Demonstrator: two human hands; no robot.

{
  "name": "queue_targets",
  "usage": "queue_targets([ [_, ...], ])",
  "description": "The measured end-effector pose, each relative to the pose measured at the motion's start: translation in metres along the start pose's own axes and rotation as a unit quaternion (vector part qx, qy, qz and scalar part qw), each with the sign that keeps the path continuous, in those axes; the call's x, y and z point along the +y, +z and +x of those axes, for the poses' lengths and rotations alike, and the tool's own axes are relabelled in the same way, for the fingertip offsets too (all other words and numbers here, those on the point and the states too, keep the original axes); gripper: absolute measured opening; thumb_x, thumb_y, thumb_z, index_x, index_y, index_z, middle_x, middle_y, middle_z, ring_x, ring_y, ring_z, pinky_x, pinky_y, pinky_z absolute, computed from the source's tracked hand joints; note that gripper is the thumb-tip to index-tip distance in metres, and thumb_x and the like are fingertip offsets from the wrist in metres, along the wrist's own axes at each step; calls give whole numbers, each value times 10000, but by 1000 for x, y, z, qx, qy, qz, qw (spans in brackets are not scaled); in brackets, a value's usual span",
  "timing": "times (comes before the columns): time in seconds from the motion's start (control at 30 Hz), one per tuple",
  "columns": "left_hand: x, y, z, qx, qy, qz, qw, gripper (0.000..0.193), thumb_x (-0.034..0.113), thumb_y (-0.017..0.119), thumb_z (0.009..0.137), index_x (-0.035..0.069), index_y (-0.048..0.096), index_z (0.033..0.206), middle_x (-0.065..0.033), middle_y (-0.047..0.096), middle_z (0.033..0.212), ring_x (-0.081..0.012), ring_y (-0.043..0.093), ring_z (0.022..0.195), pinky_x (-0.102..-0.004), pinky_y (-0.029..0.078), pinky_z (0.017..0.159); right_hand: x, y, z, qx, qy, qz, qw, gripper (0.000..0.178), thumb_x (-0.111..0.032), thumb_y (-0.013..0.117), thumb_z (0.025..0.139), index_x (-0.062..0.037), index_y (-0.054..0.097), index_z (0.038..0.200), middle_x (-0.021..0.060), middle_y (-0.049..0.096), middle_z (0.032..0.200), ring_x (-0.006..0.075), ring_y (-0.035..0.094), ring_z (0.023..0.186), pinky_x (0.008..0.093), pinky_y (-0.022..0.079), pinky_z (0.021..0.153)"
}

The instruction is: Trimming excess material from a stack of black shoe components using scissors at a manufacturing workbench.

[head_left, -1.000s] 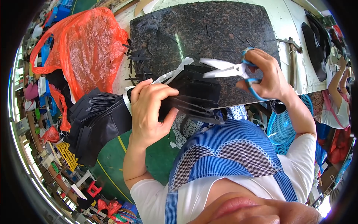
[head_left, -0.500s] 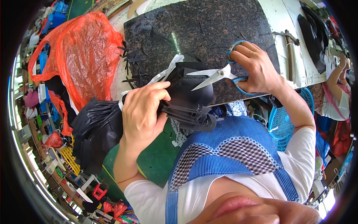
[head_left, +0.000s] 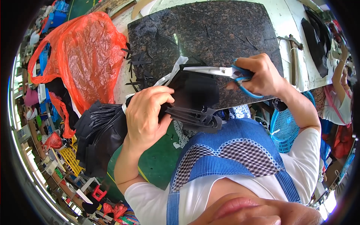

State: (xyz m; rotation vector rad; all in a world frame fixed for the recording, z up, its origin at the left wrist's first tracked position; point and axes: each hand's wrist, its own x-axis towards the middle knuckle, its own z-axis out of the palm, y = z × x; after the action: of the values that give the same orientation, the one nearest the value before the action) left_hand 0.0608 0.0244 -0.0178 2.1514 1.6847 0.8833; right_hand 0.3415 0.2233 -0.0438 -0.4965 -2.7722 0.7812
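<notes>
My left hand [head_left: 147,114] is closed on a thick bundle of black leather-like pieces [head_left: 198,90]. Part of the bundle fans out to the left of my wrist, and several stacked edges stick out to the right of my thumb. A pale strip [head_left: 173,72] runs along its far side. In my right hand [head_left: 262,77] is a pair of scissors [head_left: 213,71] with blue handles, fingers in the loops. The scissor blades are nearly together and lie along the far edge of the top black piece.
A dark speckled stone slab [head_left: 225,30] lies on the white table, with thin black scraps [head_left: 140,63] at its left. Left of it is a red plastic bag [head_left: 86,56]. A hammer [head_left: 293,56] lies at the right, above a blue basket [head_left: 287,123]. Another person's arm [head_left: 339,71] shows far right.
The scissor blades were spread apart over the black piece and have come together along its far edge. My right hand has turned and shifted slightly right. My left hand keeps its hold.
</notes>
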Motion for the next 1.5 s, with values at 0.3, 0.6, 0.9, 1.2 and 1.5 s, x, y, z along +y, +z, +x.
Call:
queue_targets([
  [0.3, 2, -1, 9, 2, -7, 0, 1000, 535, -56, 791, 635, 53, 610, 1127, -92, 648, 1005, -297, 670, 904, -499, 546, 981, -13, -13, 2, 47, -24, -115, 992, 504, -301, 881, 678, -20, 643, 1021, 116, 639, 897, 290, 646, 838, 412, 516, 690],
  [0.6, 0, -2, 6, -11, 8, -3, 1000, 482, -4, 787, 629, 58, 623, 1078, -106, 673, 1143, -331, 680, 967, -473, 550, 932, -9, -1, 4, 8, -18, -158, 987, 470, -321, 874, 676, -44, 621, 960, 90, 615, 839, 293, 624, 820, 424, 525, 713],
  [0.9, 1, -4, 5, -31, -3, 2, 1000, 522, -38, 775, 601, 67, 605, 1082, -114, 679, 1222, -331, 682, 1005, -433, 531, 885, 1, 11, -17, -65, 131, 92, 985, 465, -376, 900, 750, -20, 620, 856, 116, 563, 673, 292, 614, 619, 391, 440, 533],
  [1.2, 2, 2, -1, -1, 6, 17, 1000, 558, -53, 783, 577, 75, 634, 1099, -92, 661, 1174, -294, 672, 961, -405, 534, 795, -15, -5, -11, 68, 28, -58, 996, 480, -287, 917, 686, -16, 644, 974, 97, 625, 812, 281, 624, 701, 384, 516, 613],
  [1.5, 1, 5, 1, 6, 7, -3, 1000, 536, -37, 811, 630, 54, 634, 1128, -93, 655, 1082, -297, 658, 925, -410, 519, 788, -28, -16, -10, 76, 2, -120, 990, 456, -206, 901, 628, -25, 612, 930, 90, 555, 798, 255, 565, 705, 371, 470, 602],
])
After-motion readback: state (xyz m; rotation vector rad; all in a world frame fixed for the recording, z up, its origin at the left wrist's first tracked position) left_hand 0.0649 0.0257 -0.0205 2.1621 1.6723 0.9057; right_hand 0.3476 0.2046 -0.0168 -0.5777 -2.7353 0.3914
